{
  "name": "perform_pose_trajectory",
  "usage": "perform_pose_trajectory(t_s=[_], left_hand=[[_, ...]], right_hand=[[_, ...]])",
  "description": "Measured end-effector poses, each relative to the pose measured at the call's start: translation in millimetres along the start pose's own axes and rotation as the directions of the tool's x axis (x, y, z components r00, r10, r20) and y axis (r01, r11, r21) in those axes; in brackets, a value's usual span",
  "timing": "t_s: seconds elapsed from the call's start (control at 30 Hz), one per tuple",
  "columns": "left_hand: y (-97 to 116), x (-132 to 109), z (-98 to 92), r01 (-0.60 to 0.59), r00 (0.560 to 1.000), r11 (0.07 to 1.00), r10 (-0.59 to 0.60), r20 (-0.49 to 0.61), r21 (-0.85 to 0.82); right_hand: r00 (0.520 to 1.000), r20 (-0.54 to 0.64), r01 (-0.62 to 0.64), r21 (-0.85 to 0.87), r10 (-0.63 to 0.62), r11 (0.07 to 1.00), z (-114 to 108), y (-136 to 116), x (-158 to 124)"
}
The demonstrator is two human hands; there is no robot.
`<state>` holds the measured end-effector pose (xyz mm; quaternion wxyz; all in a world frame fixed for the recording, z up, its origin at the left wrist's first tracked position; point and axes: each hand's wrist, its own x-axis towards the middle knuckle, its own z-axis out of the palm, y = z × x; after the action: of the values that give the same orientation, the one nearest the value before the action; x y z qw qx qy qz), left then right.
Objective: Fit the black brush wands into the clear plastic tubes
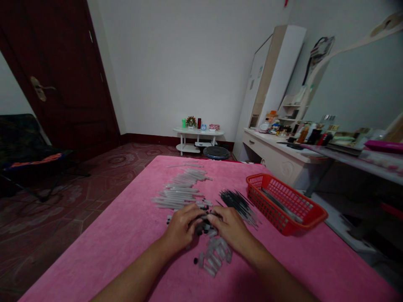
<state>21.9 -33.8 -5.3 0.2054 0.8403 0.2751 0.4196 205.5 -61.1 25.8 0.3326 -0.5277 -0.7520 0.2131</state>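
My left hand (183,226) and my right hand (231,228) rest close together on a pink cloth-covered table (126,235), fingers curled and pinched around small dark parts (204,227) between them. What exactly each hand grips is too small to name. Beyond my left hand lies a long spread of clear pen barrels (181,188). A bundle of thin black refills (236,200) lies beyond my right hand. Several short clear caps (215,253) lie under my right wrist.
A red plastic basket (285,203) holding a few finished pens stands right of the refills. A dresser (277,151) with bottles and a mirror is on the right, a small white table (198,136) at the far wall, a dark door (63,75) at left.
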Motion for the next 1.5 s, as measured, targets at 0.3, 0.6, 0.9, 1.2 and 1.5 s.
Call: perform_pose_trajectory(t_s=[0.3, 0.6, 0.9, 1.2, 1.5], left_hand=[[-3.8, 5.2, -10.5, 0.056, 0.978, 0.998, -0.058, -0.2, -0.015], [1.5, 24.2, -22.4, 0.135, 0.735, 0.7, -0.546, -0.403, -0.701], [-20.1, 23.6, -22.2, -0.072, 0.563, 0.187, -0.803, -0.194, -0.98], [-13.8, 23.4, -14.8, -0.031, 0.513, 0.116, -0.851, -0.115, -0.993], [-12.5, 19.8, -7.7, -0.027, 0.562, 0.14, -0.817, -0.131, -0.99]], right_hand=[[0.996, 0.083, -0.028, -0.098, 0.037, 0.995, -4.4, 4.2, -0.4], [0.982, 0.185, 0.032, -0.416, 0.05, 0.909, -5.0, 6.0, -7.5], [0.989, -0.024, -0.148, 0.047, 0.149, 0.988, 6.2, -0.3, -0.5], [0.959, -0.06, -0.221, 0.461, 0.278, 0.859, 15.3, -13.0, 0.7], [0.979, -0.154, -0.108, 0.179, 0.137, 0.978, 15.9, -3.8, -0.5]])
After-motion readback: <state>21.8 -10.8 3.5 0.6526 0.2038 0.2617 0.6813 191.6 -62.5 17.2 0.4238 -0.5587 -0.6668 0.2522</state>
